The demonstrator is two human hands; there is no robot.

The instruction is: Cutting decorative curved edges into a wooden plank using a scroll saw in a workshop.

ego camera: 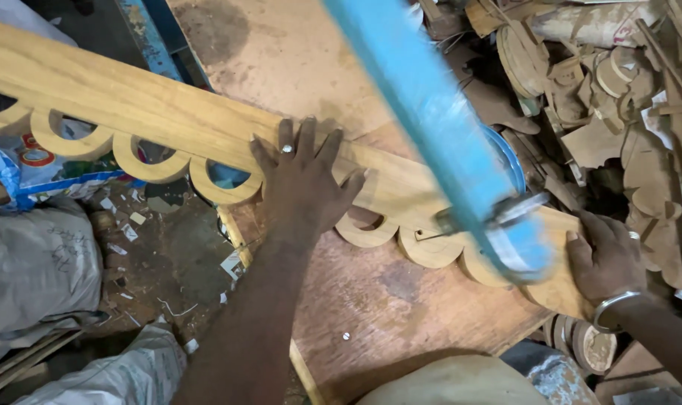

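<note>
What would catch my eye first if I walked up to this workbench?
Probably the blurred blue saw frame slanting down from the top to the scalloped wooden board, a long plank with curved cut-outs along its lower edge. The left hand presses flat on the board's middle; the right hand grips its end. Wooden offcuts pile up at upper right.

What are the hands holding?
The left hand presses flat on the middle of the scalloped wooden board; the right hand grips its end.
</note>
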